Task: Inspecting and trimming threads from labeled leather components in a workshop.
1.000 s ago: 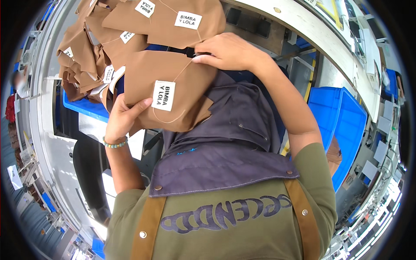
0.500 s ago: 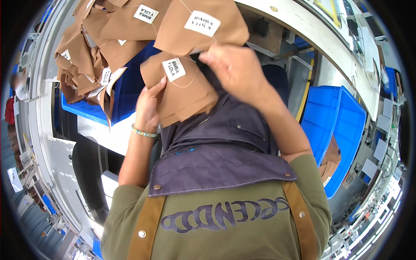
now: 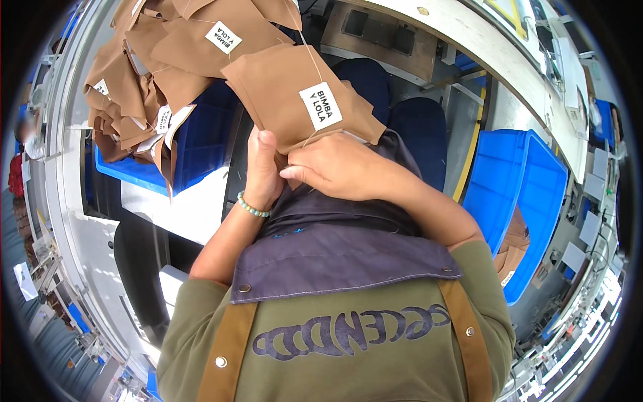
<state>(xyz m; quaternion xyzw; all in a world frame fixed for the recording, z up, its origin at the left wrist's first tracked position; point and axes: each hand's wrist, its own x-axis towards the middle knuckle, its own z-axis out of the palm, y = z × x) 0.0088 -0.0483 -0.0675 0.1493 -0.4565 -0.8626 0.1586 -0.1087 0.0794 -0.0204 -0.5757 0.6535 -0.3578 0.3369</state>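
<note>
My left hand (image 3: 263, 171) grips the lower end of a stack of brown flat pieces (image 3: 268, 94), its thumb up. The top piece bears a white label (image 3: 320, 105). My right hand (image 3: 338, 164) is closed at the stack's lower edge, beside my left thumb, where a thin thread runs; what its fingertips hold is hidden. Further threads cross a heap of similar labelled pieces (image 3: 177, 47) at upper left, which spills over a blue bin (image 3: 204, 161). The stack hangs above my lap and dark apron (image 3: 341, 248).
A second blue bin (image 3: 516, 174) with brown pieces inside stands at right. A pale table edge (image 3: 469, 37) runs across the upper right above a metal plate (image 3: 362, 53). A white surface (image 3: 194, 208) lies below the left bin. A blurred person (image 3: 30, 134) is at the far left.
The stack has turned and now reaches higher, its label further right. Both hands have come together at its lower edge, my right hand moving down, my left rightward from where it was.
</note>
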